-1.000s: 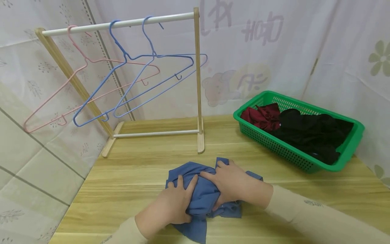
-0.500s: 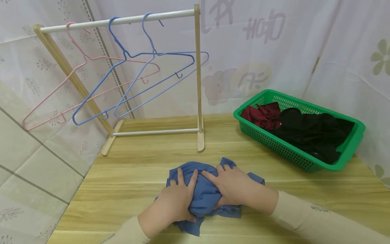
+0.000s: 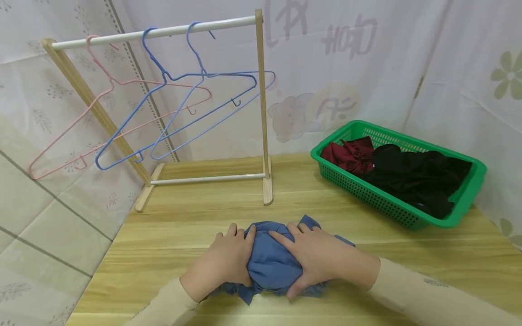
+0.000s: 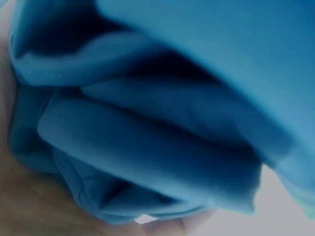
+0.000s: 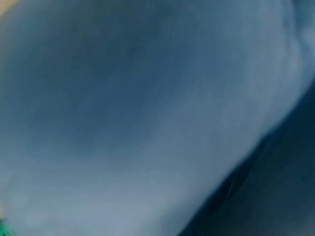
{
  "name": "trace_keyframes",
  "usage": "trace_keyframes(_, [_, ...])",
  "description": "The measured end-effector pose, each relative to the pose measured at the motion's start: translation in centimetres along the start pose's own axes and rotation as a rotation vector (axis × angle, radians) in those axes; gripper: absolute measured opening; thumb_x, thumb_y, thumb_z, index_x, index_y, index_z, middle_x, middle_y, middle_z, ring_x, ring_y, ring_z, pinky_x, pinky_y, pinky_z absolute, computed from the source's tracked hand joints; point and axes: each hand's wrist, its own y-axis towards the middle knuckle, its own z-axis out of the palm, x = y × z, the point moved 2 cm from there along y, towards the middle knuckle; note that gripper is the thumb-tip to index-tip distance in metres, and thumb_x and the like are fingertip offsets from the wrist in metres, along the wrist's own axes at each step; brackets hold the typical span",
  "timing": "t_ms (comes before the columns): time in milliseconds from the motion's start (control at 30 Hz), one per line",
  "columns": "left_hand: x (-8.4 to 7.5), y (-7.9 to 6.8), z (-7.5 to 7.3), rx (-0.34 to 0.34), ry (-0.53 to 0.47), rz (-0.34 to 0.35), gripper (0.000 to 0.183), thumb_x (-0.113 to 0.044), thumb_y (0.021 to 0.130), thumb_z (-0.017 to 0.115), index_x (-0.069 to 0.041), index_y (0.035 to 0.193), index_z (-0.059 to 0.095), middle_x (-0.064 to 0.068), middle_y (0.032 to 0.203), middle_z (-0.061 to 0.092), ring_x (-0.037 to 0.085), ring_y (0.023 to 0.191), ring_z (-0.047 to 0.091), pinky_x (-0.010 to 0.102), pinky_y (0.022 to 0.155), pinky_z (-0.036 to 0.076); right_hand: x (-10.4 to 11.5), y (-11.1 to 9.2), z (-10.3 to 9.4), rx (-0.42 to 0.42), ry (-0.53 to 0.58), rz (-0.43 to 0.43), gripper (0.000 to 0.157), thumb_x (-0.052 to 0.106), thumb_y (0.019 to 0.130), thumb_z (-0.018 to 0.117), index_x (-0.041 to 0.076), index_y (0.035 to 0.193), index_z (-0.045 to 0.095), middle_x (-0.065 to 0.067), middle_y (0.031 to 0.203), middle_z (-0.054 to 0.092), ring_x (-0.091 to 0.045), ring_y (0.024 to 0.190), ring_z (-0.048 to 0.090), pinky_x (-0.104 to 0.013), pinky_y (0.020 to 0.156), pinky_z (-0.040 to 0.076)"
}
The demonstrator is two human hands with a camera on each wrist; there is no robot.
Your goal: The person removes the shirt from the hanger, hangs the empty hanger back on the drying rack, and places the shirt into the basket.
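A crumpled blue garment [image 3: 271, 262] lies bunched on the wooden table in the head view; its kind cannot be made out. At its left side my left hand [image 3: 230, 258] grips the bundle. On the right, my right hand [image 3: 316, 253] holds the other side, index finger and thumb spread over the fabric. Folds of the blue garment [image 4: 147, 142] fill the left wrist view, with fingers partly showing under them. The right wrist view is nearly all blurred blue fabric [image 5: 123, 123]. Fingertips are partly hidden by cloth.
Behind stands a wooden rack [image 3: 263, 113] with a white bar, carrying a pink hanger [image 3: 61, 136] and two blue hangers [image 3: 130, 120]. A green basket [image 3: 461, 206] at the back right holds dark red cloth [image 3: 348, 156] and black cloth [image 3: 416, 174]. The wooden table [image 3: 163, 244] lies beneath.
My left hand has shifted around the garment's left side. The bundle is more compact, its lower flap drawn in, and the right hand's thumb now shows at the front.
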Motion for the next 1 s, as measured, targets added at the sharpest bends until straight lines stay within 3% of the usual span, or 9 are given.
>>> trace_keyframes(133, [0.0,-0.4,0.1,-0.005,0.021,0.022,0.128,-0.061,0.065,0.092,-0.008,0.166,0.034,0.019,0.148,0.06,0.036,0.137,0.057,0.055,0.103,0.055,-0.2,-0.6,0.1,-0.005,0.031,-0.036,0.132,0.096,0.067,0.069,0.039,0.171,0.014,-0.015,0.168,0.035,-0.038,0.136,0.053,-0.062,0.098,0.055])
trace_keyframes(267, [0.2,-0.6,0.5,-0.007,-0.013,0.074,0.13,-0.061,0.067,0.091,-0.013,0.169,0.027,0.022,0.154,0.054,0.037,0.135,0.061,0.048,0.101,0.059,-0.1,-0.9,0.0,-0.033,0.031,-0.041,0.122,0.086,0.074,0.075,0.039,0.171,0.018,-0.016,0.171,0.032,-0.041,0.14,0.051,-0.063,0.096,0.056])
trace_keyframes(400, [0.5,-0.7,0.8,-0.011,-0.021,0.108,0.131,-0.066,0.068,0.089,-0.015,0.17,0.024,0.022,0.161,0.048,0.039,0.139,0.059,0.049,0.101,0.059,-0.1,-0.9,0.0,-0.027,0.041,-0.027,0.118,0.08,0.076,0.077,0.041,0.17,0.017,-0.016,0.172,0.031,-0.042,0.143,0.05,-0.066,0.096,0.055])
trace_keyframes(733, [0.9,-0.7,0.5,0.026,-0.041,0.132,0.139,-0.071,0.07,0.089,-0.025,0.173,0.008,0.021,0.166,0.041,0.04,0.14,0.057,0.051,0.103,0.058,0.0,-0.8,-0.1,-0.002,0.082,-0.002,0.121,0.077,0.077,0.08,0.04,0.171,0.015,-0.015,0.174,0.027,-0.042,0.145,0.049,-0.069,0.101,0.052])
trace_keyframes(1000, [1.0,-0.8,0.3,0.022,-0.045,0.141,0.136,-0.072,0.072,0.088,-0.027,0.173,0.008,0.021,0.168,0.039,0.041,0.143,0.055,0.051,0.105,0.057,-0.3,-0.9,-0.2,-0.005,0.1,0.006,0.122,0.077,0.077,0.08,0.042,0.171,0.012,-0.014,0.174,0.027,-0.041,0.146,0.049,-0.069,0.102,0.052])
